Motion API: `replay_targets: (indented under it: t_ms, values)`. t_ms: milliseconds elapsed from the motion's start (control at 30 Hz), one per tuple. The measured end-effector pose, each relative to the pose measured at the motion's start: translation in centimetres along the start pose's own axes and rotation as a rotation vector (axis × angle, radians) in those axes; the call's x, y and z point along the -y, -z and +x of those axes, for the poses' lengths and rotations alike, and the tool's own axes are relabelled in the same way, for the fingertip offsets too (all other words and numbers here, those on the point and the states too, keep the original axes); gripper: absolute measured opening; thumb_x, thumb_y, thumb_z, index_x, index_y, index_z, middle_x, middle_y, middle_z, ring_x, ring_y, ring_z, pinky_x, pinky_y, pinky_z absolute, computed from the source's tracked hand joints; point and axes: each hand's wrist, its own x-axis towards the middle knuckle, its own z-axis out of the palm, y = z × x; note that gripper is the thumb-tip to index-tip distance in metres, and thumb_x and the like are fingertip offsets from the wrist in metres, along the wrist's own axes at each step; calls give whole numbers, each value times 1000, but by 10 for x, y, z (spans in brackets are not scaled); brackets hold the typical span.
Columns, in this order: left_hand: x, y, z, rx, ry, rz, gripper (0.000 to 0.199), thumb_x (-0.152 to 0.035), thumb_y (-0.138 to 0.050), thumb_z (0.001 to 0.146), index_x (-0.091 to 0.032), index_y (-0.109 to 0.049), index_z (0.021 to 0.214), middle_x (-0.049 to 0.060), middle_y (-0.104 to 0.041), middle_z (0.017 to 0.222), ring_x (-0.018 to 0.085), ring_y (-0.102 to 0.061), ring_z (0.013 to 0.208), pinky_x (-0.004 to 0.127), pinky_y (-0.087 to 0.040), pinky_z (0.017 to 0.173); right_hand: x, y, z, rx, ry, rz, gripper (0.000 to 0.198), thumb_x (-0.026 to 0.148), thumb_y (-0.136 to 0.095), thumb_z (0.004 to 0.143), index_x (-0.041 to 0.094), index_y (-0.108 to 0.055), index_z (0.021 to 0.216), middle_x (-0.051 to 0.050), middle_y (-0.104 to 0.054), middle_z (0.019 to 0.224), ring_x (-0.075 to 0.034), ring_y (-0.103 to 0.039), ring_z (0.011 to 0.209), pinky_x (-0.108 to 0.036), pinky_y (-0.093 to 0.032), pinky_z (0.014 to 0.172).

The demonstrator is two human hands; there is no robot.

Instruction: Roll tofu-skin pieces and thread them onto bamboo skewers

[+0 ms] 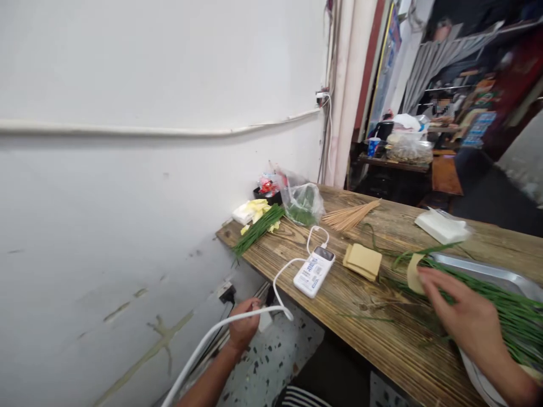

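Note:
My right hand (466, 314) pinches a thin beige tofu-skin sheet (414, 274) above the wooden table, beside long green chives (487, 288) that lie partly on a metal tray (479, 265). A stack of similar beige tofu-skin sheets (362, 261) rests to the left of it. My left hand (245, 325) hangs low, off the table's front edge, with its fingers curled closed. What they hold, if anything, is hidden. Close by that hand passes a white cable (224, 322). A white power bank (314, 272) with a cable plugged in lies on the table.
The wooden table (292, 246) also bears bamboo skewers (352, 216), a chive bundle (259, 229), a plastic bag with greens (303, 203) and a white packet (442, 226). A white wall (127, 198) borders the left. Farther back, a person (443, 110) is near another table.

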Motion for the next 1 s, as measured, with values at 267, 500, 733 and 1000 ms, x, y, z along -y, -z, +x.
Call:
replay_targets:
  t_ms: [267,500,733,1000]
  values:
    - [-76,3,10,157,-658,-172,15,-17,-48,73,-19,-60,65,3,-57,56,15,-54,56,31,-48,62,21,-25,-101,356,511,-159,25,21,-47,89,26,-69,100,-6,-71,105,-22,-66,97,-38,-54,80]
    - [-203,-41,-2,547,-808,-363,38,-28,-42,89,-17,-57,122,12,-65,113,22,-56,112,41,-42,100,39,-16,-123,364,360,-209,30,16,-44,90,22,-65,110,-10,-69,110,-23,-63,102,-39,-54,85]
    - [-213,-68,-2,707,-873,-170,66,-56,-42,90,-19,-32,144,9,-37,148,24,-29,139,44,-22,114,46,4,-139,415,260,-219,33,14,-44,89,20,-63,114,-10,-65,118,-23,-59,111,-38,-50,93]
    - [-212,-84,11,593,-901,-181,56,-39,-44,92,-21,-33,144,10,-42,144,24,-39,133,48,-26,112,-4,108,-39,353,-188,-262,26,30,-48,89,20,-71,92,-6,-73,96,-19,-66,89,-29,-49,81]
